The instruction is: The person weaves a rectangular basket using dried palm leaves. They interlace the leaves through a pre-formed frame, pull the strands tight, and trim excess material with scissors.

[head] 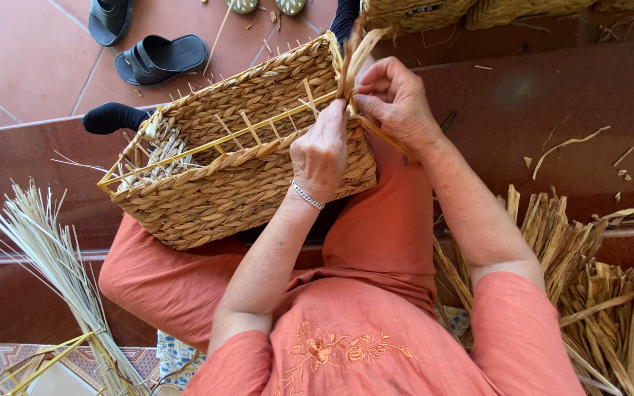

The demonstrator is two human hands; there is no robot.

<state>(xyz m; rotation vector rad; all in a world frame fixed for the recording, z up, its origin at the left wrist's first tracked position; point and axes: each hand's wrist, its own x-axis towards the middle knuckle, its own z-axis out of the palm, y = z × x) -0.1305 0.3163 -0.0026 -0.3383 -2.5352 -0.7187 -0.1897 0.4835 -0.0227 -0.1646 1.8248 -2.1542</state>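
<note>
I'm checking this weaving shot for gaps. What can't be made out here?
- Head view: left hand palm and fingertips, hidden by its own back.
- Basket underside, hidden against the lap.
- Dried strips, cut off by the right edge.
- Sandals: one cropped at top.

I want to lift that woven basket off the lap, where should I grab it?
Probably take the basket by its stiff yellow rim at the far-left end, coming from above. It lies tilted across the lap, and both hands work strands at the right corner.
</note>
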